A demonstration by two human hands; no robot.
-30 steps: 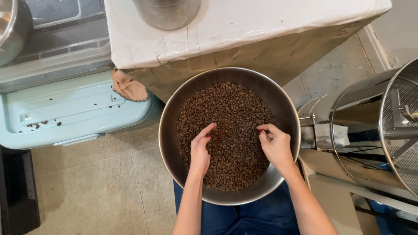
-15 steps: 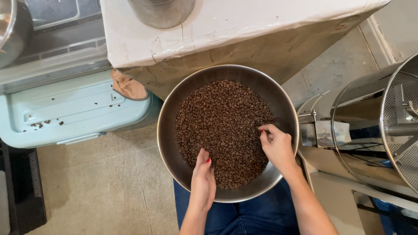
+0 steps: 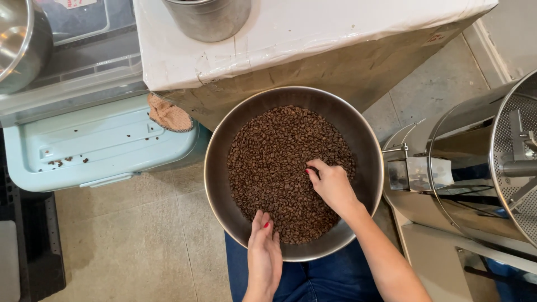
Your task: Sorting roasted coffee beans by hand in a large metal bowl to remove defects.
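A large steel bowl (image 3: 219, 140) rests on my lap, holding a bed of dark roasted coffee beans (image 3: 274, 162). My left hand (image 3: 264, 249) lies over the bowl's near rim with its fingers together against the inner wall, holding it. My right hand (image 3: 331, 185) is down in the beans right of the middle. Its fingers are curled and pinched together on a few beans. Both hands have red-painted nails.
A white-wrapped box (image 3: 313, 33) with a metal pot (image 3: 208, 19) on it stands just beyond the bowl. To the left is a pale blue plastic lid (image 3: 100, 148) with stray beans and a burlap cloth (image 3: 169, 116). A steel perforated drum machine (image 3: 481, 162) stands at the right. Another steel bowl (image 3: 19, 45) sits far left.
My left hand drew back out of the beans to the bowl's near rim. My right hand moved left from the bowl's right side toward the middle of the beans.
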